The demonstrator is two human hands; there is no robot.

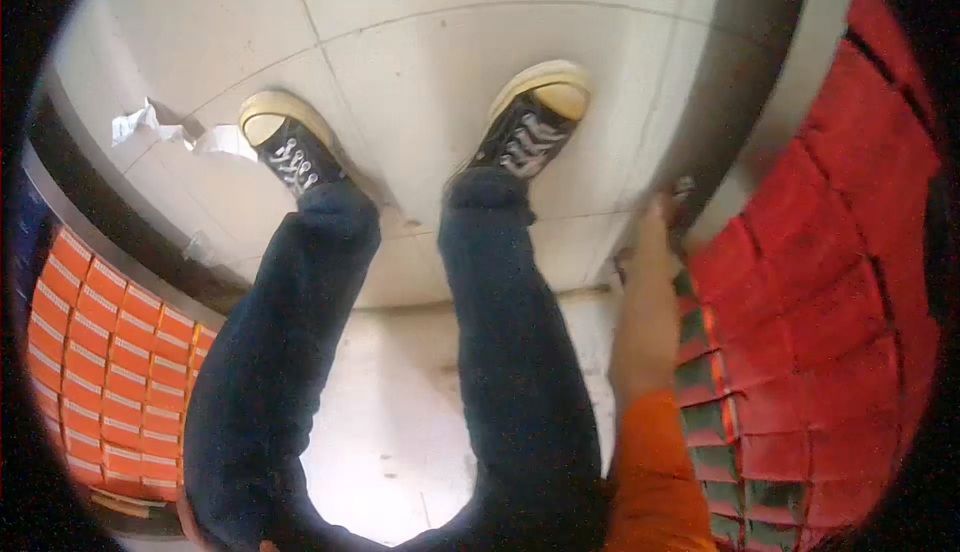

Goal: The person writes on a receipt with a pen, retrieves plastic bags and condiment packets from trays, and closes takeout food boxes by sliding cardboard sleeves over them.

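My right arm, in an orange sleeve, stretches down past my right leg to the foot of the right-hand shelf. My right hand (658, 214) is at the dark base of the shelf (735, 112), beside a small shiny spot. Its fingers are smeared and partly hidden, so whether it holds anything does not show. Close by it are red packets (800, 352) stacked in rows, with dark green packs (708, 417) along their near edge. Only a sliver of skin, apparently my left hand (187, 520), shows beside my left thigh at the bottom edge; its fingers are hidden.
Both my black sneakers (530, 132) with pale toe caps stand apart on the tiled floor (400, 62). Torn white paper (150, 124) lies by the left shoe. Orange boxes (115, 352) fill the shelf on the left. Shelves flank me on both sides.
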